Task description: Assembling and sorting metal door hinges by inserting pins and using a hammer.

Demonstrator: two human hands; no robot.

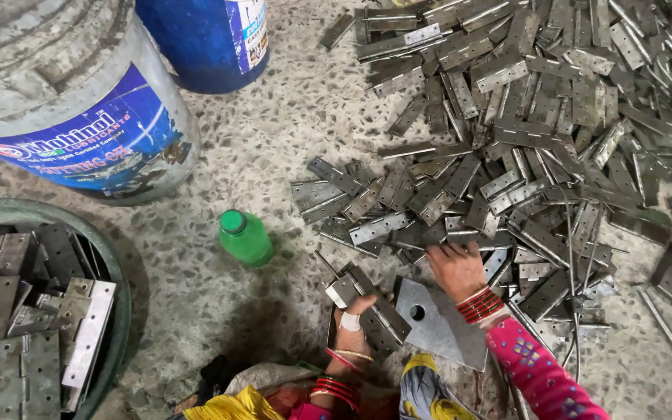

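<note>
Left grip (pixel 354 320) clasps a hinge (pixel 367 305); right grip (pixel 454 268) touches the hinge pile (pixel 523 140).

Dim, soft shadows, edges w/ distortion

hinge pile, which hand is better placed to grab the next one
Right, probably. The right hand already rests palm down on the near edge of the hinge pile, fingers among loose hinges. The left hand is occupied gripping a stack of hinges away from the pile.
</note>
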